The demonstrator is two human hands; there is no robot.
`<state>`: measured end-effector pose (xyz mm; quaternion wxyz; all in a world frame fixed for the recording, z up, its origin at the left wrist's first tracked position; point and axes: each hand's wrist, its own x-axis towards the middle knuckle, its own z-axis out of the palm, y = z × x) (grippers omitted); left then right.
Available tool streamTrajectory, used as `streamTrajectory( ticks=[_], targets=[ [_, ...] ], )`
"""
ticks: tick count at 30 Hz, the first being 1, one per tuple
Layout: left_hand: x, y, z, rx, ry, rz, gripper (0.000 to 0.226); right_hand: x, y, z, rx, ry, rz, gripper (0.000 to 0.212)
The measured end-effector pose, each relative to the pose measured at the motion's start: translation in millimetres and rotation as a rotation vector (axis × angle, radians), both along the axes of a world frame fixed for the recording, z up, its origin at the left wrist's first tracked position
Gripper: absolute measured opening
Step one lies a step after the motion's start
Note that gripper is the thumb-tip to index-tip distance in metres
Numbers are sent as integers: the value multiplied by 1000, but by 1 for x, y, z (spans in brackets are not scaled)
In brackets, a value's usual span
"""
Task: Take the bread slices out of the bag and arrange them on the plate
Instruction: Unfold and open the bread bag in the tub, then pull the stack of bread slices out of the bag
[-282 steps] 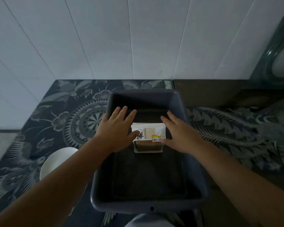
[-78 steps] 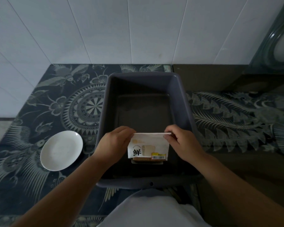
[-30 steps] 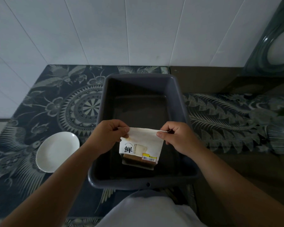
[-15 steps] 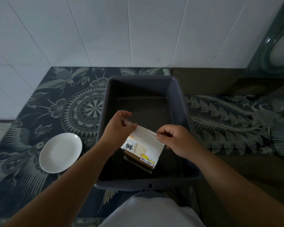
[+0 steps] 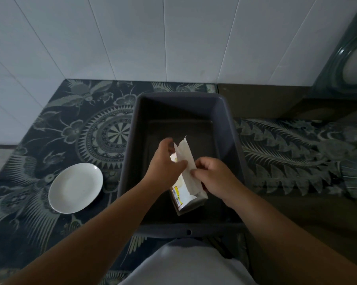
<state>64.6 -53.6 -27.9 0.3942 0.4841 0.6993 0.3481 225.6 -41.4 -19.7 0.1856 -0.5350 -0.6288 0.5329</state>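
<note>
Change: bread bag (image 5: 187, 182) is now turning end-on, its top flap pointing away.
Left hand (image 5: 165, 165): fingers are closing on the flap's left face.
Right hand (image 5: 212, 175): fingertips are pinching the flap's right edge.
Location: bag is sitting inside the grey tub (image 5: 229, 128).
Plate (image 5: 76, 188): lying bare on the counter (image 5: 29, 161), left of the tub.

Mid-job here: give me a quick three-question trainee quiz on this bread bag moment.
1. True or false: the white plate already holds bread.
2. The bread bag is over: A) the plate B) the grey tub C) the bare patterned cloth.
3. Which of the hands touch the bag?

Key: 1. False, it is bare. 2. B. 3. Both; the left hand and right hand pinch its top.
</note>
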Motion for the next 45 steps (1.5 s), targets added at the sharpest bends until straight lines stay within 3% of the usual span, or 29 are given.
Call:
streamTrajectory(
  ticks=[4, 8, 14, 20, 25, 29, 33, 38, 43, 45],
  targets=[
    [0, -12, -6, -190, 79, -62, 10, 4, 0, 1, 147, -73, -26, 8],
    [-13, -23, -3, -204, 20, -25, 14, 12, 3, 4, 298, -181, -22, 12],
    [-28, -43, 10, -173, 116, 46, 20, 23, -2, 12, 546, -408, 47, 14],
    [-36, -58, 20, -120, 387, -15, 22, 27, -2, 28, 752, -603, 70, 18],
    [-38, -62, 23, 13, 592, -56, 15, 28, -3, 38, 790, -679, 55, 13],
    [-41, -65, 23, 340, 808, -345, 43, 24, -4, 39, 819, -667, 128, 14],
    [-52, -57, 32, 356, 896, -731, 45, 20, -1, 40, 834, -639, 201, 17],
    [-57, -48, 37, 461, 1022, -747, 16, 19, 10, 47, 872, -695, 225, 16],
    [-53, -51, 32, 618, 953, -804, 3, 21, 38, 51, 930, -770, 185, 7],
    [-45, -55, 30, 617, 930, -815, 12, 21, 47, 49, 930, -730, 206, 9]
  ],
)
